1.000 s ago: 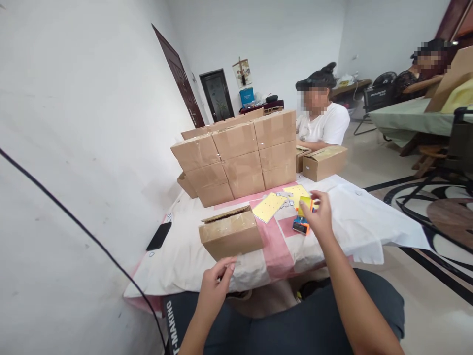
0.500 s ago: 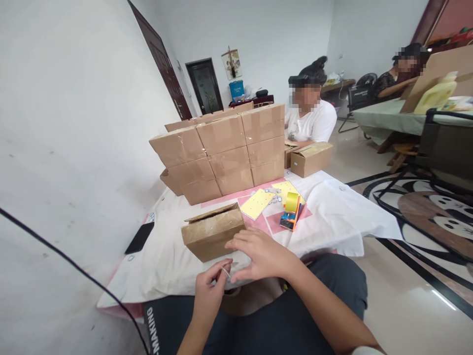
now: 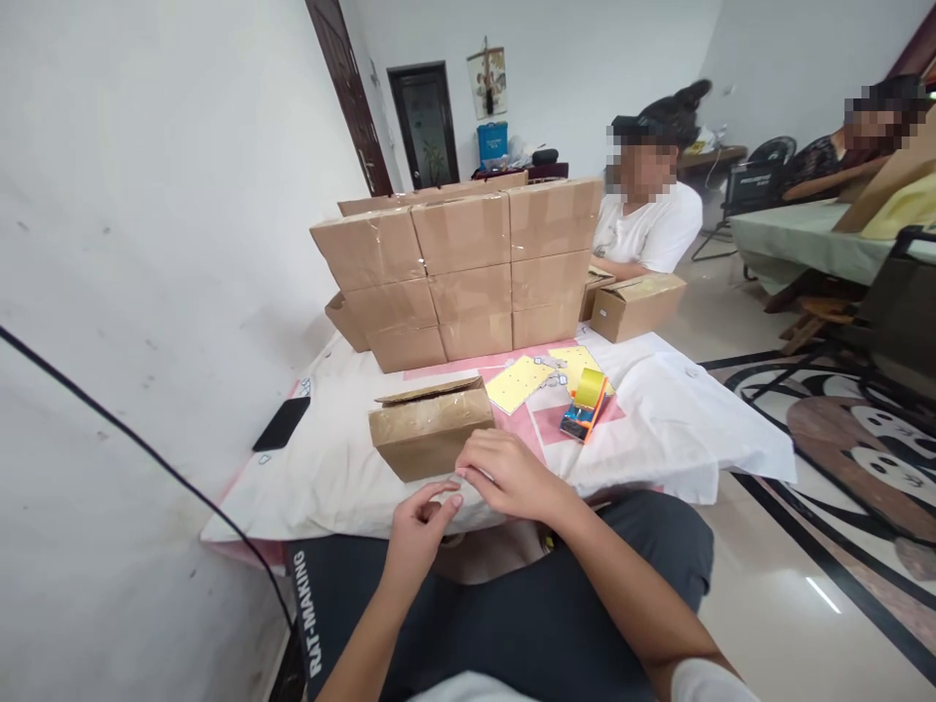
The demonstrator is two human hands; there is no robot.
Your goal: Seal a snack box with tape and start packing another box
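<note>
1. Fingers first, in the head view: on the left hand (image 3: 420, 528), the thumb and pointing finger are almost together, with just a small gap at the tips.
2. On the right hand (image 3: 510, 478), the fingers are bent and bunched, with their tips close to the left ones. Nothing big is in either hand. Whether they pinch something thin, one cannot tell.
3. Just past the fingertips, on the cloth-covered table (image 3: 322, 497), sits the small front box (image 3: 433, 441). Its long side goes from left to right, and its right end is a bit farther back.
4. The right hand is nearer to it. That hand hides a bit of the box's low right corner, but a touch cannot be made out.
5. A dark gap runs along the box's top, next to a loose flap (image 3: 431, 391).
6. To the right, well apart from both hands, is a blue and orange tape cutter (image 3: 576, 421) with a yellow roll (image 3: 589, 388).
7. White letters on the dark trousers (image 3: 306, 614) say "RAT-MAKING". A box at the far right of the table (image 3: 638, 308) has a little white label (image 3: 603, 313), too small to read. The blue box at the back (image 3: 492, 146) has tiny writing too.
</note>
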